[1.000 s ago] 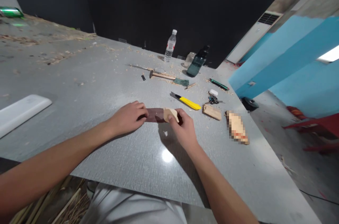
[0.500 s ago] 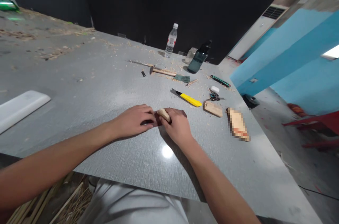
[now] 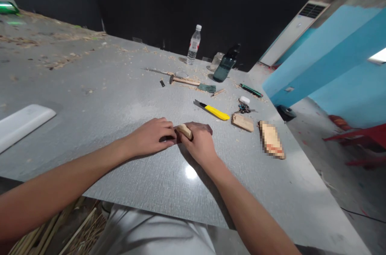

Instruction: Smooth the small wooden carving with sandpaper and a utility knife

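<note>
My right hand (image 3: 199, 142) grips a small pale wooden piece (image 3: 184, 130) and presses it down on the grey table (image 3: 126, 98). My left hand (image 3: 149, 136) rests beside it, fingers curled down on a strip of dark reddish sandpaper, which is almost wholly hidden beneath both hands. The two hands touch at the fingertips near the middle of the table.
Beyond the hands lie a yellow utility knife (image 3: 214, 111), a flat wooden block (image 3: 242, 122), a blurred-out object (image 3: 270, 140), keys (image 3: 243, 108), a hammer (image 3: 183, 81), a green pen (image 3: 250, 90), a water bottle (image 3: 193, 45) and a dark bottle (image 3: 226, 65). A white slab (image 3: 22, 124) lies left. Wood shavings litter the far side.
My right hand slid the wooden piece left along the sandpaper toward my left hand. The sandpaper strip that showed between the hands is now covered.
</note>
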`<state>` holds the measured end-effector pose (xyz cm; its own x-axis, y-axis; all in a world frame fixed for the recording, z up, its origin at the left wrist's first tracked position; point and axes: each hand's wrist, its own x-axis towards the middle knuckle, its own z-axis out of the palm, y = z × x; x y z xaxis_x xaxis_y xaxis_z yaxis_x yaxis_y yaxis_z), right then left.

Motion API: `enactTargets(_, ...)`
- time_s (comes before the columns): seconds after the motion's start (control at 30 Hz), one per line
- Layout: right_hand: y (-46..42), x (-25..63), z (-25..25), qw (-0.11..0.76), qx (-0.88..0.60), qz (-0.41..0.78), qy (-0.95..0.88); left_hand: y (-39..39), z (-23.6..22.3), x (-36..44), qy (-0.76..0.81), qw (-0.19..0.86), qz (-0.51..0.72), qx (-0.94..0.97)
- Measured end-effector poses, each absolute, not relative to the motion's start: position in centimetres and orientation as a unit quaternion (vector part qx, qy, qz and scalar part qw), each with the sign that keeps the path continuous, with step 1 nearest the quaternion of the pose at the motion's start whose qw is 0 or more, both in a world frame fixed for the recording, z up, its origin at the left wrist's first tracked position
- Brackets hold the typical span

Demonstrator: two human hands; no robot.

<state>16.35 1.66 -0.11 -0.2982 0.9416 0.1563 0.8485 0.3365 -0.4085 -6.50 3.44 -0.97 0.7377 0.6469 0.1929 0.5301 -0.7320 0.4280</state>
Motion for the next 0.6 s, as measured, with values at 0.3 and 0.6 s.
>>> enactTargets(0.3,3.2,19.8,0.6,0.166,-0.685,0.063,-0.707,3.5,-0.8,-6.5,0.343,0.171,0.148,0.912)
enactTargets(0.6,0.8,16.0,0.5,0.166,-0.553,0.14,-0.804,3.5,-1.0,-6.6,0.33,0.18,0.169,0.911)
